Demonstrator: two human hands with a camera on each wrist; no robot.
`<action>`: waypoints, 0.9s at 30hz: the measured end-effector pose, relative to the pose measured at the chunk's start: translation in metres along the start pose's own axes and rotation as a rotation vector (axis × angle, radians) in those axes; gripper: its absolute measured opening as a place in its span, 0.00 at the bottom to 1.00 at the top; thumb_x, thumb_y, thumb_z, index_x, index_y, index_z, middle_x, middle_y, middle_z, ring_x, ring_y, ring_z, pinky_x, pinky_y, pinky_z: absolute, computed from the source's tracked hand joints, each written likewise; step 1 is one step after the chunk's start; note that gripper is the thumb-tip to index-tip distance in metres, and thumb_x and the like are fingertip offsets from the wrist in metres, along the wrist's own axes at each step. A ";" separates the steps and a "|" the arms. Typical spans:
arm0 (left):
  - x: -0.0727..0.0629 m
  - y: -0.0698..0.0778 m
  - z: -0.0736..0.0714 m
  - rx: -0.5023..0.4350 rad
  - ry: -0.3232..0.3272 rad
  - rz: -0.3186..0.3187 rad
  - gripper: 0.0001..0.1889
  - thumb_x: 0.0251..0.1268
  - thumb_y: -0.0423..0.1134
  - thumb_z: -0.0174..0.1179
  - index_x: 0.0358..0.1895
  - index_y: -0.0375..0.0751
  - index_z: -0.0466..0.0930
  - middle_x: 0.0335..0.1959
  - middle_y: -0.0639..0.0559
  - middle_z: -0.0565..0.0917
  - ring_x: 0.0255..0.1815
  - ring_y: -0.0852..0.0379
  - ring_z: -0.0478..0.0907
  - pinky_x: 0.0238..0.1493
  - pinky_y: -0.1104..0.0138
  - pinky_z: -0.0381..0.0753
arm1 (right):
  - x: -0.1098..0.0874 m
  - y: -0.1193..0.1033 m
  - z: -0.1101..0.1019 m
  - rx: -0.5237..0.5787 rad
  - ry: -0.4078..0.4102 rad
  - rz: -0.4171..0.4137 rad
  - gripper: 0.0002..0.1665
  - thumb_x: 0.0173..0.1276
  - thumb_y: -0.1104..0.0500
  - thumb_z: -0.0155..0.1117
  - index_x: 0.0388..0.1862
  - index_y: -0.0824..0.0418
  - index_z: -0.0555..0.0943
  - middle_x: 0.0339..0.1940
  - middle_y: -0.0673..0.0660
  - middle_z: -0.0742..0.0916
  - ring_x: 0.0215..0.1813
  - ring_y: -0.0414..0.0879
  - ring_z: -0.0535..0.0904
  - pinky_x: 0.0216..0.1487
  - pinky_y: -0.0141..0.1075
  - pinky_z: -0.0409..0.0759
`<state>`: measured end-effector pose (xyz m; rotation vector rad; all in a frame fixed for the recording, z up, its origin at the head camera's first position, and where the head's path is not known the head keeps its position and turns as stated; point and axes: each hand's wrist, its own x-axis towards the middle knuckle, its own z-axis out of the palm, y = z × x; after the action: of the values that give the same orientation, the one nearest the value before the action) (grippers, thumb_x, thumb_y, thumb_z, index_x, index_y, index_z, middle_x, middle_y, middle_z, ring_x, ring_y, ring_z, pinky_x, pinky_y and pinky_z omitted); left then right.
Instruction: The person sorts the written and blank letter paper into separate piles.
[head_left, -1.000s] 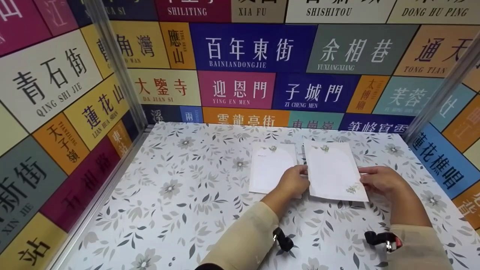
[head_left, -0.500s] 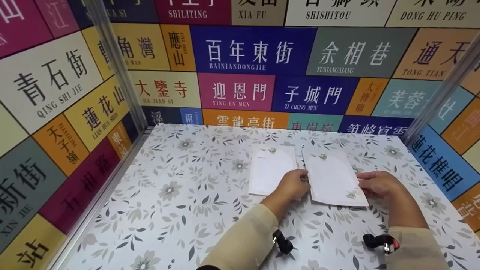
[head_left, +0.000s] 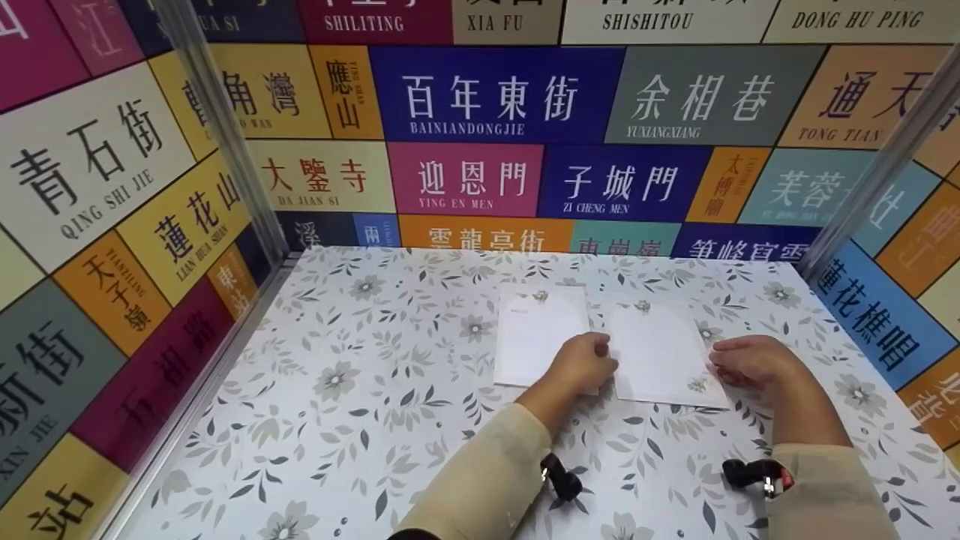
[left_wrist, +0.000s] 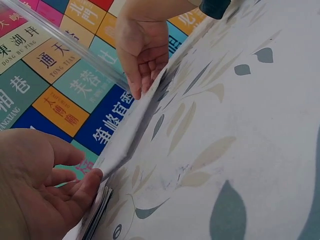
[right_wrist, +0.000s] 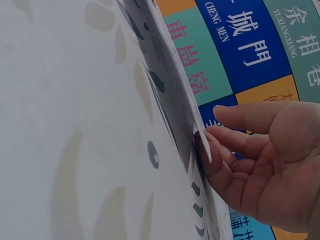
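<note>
A white sheet of notepaper (head_left: 656, 349) with green leaf prints at its top and lower right lies low over the floral table. My left hand (head_left: 583, 365) is at its left edge; in the left wrist view, one fingertip (left_wrist: 96, 175) touches the edge while another finger stands apart. My right hand (head_left: 754, 364) is by the lower right edge. In the right wrist view, the sheet's corner (right_wrist: 202, 147) rests against a finger, with the uppermost digit clear of it. A matching notepad (head_left: 536, 337) lies to the left, partly covered by my left hand.
A floral tablecloth (head_left: 420, 450) covers the table. Walls with coloured street-name panels (head_left: 495, 94) enclose it at the back and sides, with transparent corner strips (head_left: 225, 135) between them. Black wrist devices (head_left: 561, 478) sit on both sleeves.
The sheet, earlier held tilted up between both hands, has been lowered towards the table. My fingers have loosened at its edges. The notepad on the left has stayed put.
</note>
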<state>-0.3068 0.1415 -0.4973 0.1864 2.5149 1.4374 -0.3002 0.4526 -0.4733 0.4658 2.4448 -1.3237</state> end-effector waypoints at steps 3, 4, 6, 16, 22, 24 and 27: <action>0.000 0.001 -0.003 -0.049 -0.006 -0.007 0.28 0.71 0.41 0.68 0.73 0.49 0.79 0.65 0.54 0.87 0.71 0.55 0.82 0.76 0.61 0.79 | -0.002 -0.004 -0.001 0.008 0.012 -0.019 0.37 0.77 0.54 0.68 0.77 0.71 0.70 0.38 0.46 0.89 0.41 0.40 0.86 0.46 0.34 0.88; 0.000 0.000 -0.005 -0.060 -0.006 -0.004 0.27 0.71 0.41 0.67 0.73 0.49 0.79 0.66 0.55 0.86 0.71 0.55 0.82 0.75 0.61 0.79 | -0.003 -0.005 -0.001 0.010 0.014 -0.027 0.38 0.77 0.53 0.69 0.78 0.70 0.69 0.40 0.47 0.89 0.42 0.41 0.86 0.46 0.34 0.88; 0.000 -0.001 -0.009 -0.073 0.000 0.008 0.27 0.71 0.41 0.67 0.73 0.50 0.79 0.67 0.55 0.86 0.70 0.55 0.82 0.75 0.62 0.79 | -0.003 -0.009 0.001 0.015 0.014 -0.048 0.41 0.77 0.50 0.69 0.79 0.68 0.69 0.45 0.48 0.89 0.45 0.41 0.86 0.49 0.35 0.89; 0.004 -0.012 -0.036 -0.089 0.035 0.070 0.27 0.73 0.41 0.66 0.74 0.46 0.78 0.68 0.51 0.85 0.68 0.51 0.84 0.72 0.59 0.82 | 0.001 -0.033 0.033 0.018 -0.043 -0.176 0.45 0.78 0.46 0.68 0.84 0.64 0.64 0.67 0.59 0.85 0.63 0.54 0.86 0.61 0.39 0.87; 0.004 -0.021 -0.055 -0.112 0.048 0.085 0.28 0.74 0.41 0.66 0.75 0.46 0.76 0.69 0.51 0.85 0.67 0.51 0.84 0.73 0.58 0.81 | 0.001 -0.046 0.049 -0.026 -0.045 -0.206 0.44 0.78 0.47 0.68 0.83 0.66 0.65 0.76 0.70 0.78 0.72 0.61 0.81 0.64 0.40 0.87; 0.003 -0.022 -0.062 -0.133 0.048 0.048 0.28 0.75 0.42 0.67 0.76 0.48 0.76 0.70 0.53 0.84 0.67 0.53 0.84 0.73 0.57 0.81 | 0.001 -0.050 0.054 -0.031 -0.046 -0.221 0.44 0.78 0.47 0.68 0.83 0.66 0.66 0.75 0.70 0.80 0.69 0.59 0.83 0.62 0.40 0.88; 0.004 -0.024 -0.071 -0.134 0.063 0.015 0.29 0.75 0.42 0.67 0.77 0.50 0.75 0.70 0.54 0.83 0.66 0.55 0.84 0.71 0.58 0.81 | 0.000 -0.057 0.062 -0.033 -0.042 -0.245 0.42 0.78 0.49 0.69 0.82 0.67 0.67 0.73 0.69 0.81 0.66 0.57 0.85 0.61 0.40 0.89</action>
<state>-0.3294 0.0708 -0.4839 0.1388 2.4589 1.6359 -0.3173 0.3706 -0.4629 0.1307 2.5474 -1.3670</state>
